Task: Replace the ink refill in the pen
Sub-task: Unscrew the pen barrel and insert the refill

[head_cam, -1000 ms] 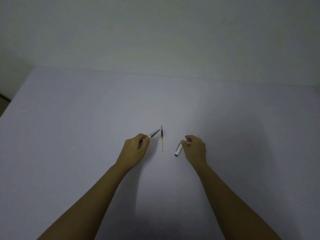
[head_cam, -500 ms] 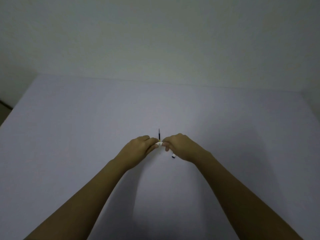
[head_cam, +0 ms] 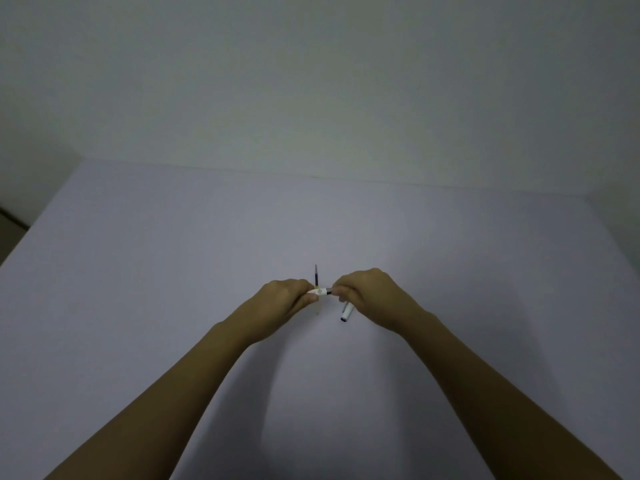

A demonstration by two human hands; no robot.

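Observation:
My left hand (head_cam: 280,303) and my right hand (head_cam: 370,296) meet above the middle of the table. Between their fingertips they pinch a short white pen piece (head_cam: 322,291) with a dark end toward the right hand. Most of this piece is hidden by the fingers. A thin ink refill (head_cam: 316,276) with a dark upper part lies on the table just behind the hands, its lower part covered by them. A white tubular pen part (head_cam: 346,312) with a dark open end shows beneath my right hand; I cannot tell whether it lies on the table or is held.
The pale lilac table (head_cam: 173,271) stretches wide on all sides of the hands. A plain wall rises behind its far edge. The table's left edge drops off near the frame's left side.
A second ago the hands were apart, the left holding the pen piece and the right beside the white part. They have come together and both now pinch the pen piece.

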